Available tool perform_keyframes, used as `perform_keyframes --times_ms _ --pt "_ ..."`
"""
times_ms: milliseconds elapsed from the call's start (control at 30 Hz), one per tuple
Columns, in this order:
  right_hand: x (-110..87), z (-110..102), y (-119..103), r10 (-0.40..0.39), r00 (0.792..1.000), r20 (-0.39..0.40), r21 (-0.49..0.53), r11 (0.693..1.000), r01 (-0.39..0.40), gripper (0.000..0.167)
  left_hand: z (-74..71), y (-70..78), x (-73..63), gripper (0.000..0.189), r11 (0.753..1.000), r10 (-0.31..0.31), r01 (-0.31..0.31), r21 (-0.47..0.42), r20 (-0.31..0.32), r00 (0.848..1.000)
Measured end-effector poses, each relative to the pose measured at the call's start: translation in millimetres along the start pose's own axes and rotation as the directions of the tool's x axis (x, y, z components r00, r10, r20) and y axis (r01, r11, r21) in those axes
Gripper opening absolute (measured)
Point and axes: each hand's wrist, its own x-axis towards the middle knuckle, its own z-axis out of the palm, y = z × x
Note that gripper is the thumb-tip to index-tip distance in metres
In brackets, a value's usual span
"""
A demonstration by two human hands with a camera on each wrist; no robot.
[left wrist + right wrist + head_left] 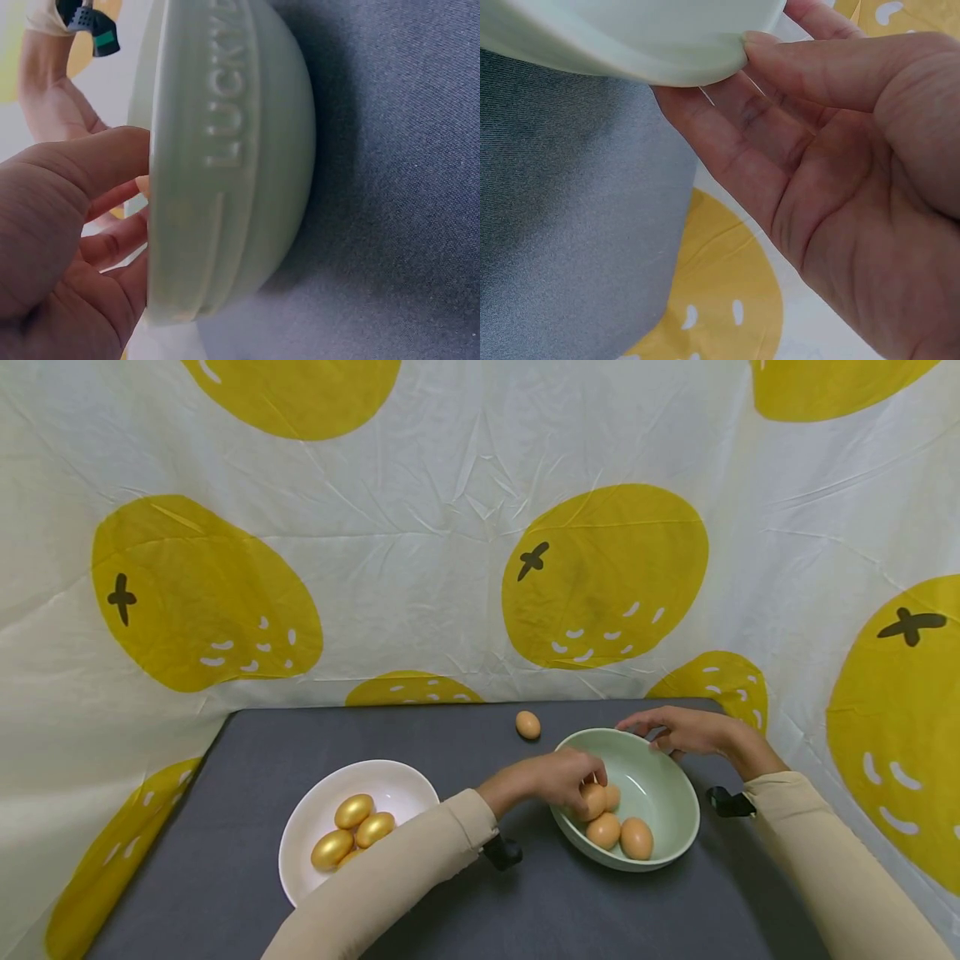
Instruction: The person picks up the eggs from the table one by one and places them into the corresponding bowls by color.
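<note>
My left hand (564, 779) reaches over the near-left rim of a pale green bowl (671, 797) and grips a brown egg (592, 802) inside it. Several other brown eggs (636, 838) lie on the bowl's bottom around that one. In the left wrist view, the bowl's outer wall (277, 150) hides the fingertips and most of the egg. My right hand (686, 731) holds the bowl at its far-right rim. The right wrist view shows the thumb (817, 71) on the rim and the fingers (727, 142) against the outside.
A single brown egg (528, 725) lies on the dark grey table (465, 735) behind the green bowl. To the left stands a white bowl (296, 852) with several golden eggs (354, 811), partly covered by my left sleeve (405, 868). A lemon-patterned cloth (420, 585) hangs behind the table.
</note>
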Motion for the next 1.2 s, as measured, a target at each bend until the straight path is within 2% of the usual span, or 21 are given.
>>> perform_keyframes --times_ms 300,700,800,933,1200 --pt "0.1 -0.2 -0.1 -0.003 1.000 0.002 0.004 1.000 0.003 0.055 3.2 4.6 6.2 0.036 0.994 -0.003 -0.002 0.108 0.052 0.999" --pt "-0.7 0.0 -1.4 -0.007 1.000 0.002 0.009 1.000 0.007 0.055 8.2 8.8 10.3 0.032 0.981 -0.047 0.033 0.192 0.072 0.996" --pt "-0.6 0.2 -1.0 -0.010 1.000 0.001 0.001 1.000 0.010 0.055 6.8 8.2 7.5 0.032 0.988 -0.053 0.044 0.145 0.058 0.997" --pt "-0.4 0.3 0.0 -0.007 1.000 0.001 -0.002 1.000 0.007 0.054 1.1 2.3 1.1 0.036 0.998 -0.061 0.061 0.001 0.034 0.998" --pt "0.5 -1.2 1.3 0.002 1.000 0.002 0.009 1.000 -0.002 0.054 -20.1 -12.1 -20.3 0.034 0.977 -0.035 0.029 -0.212 -0.025 0.999"
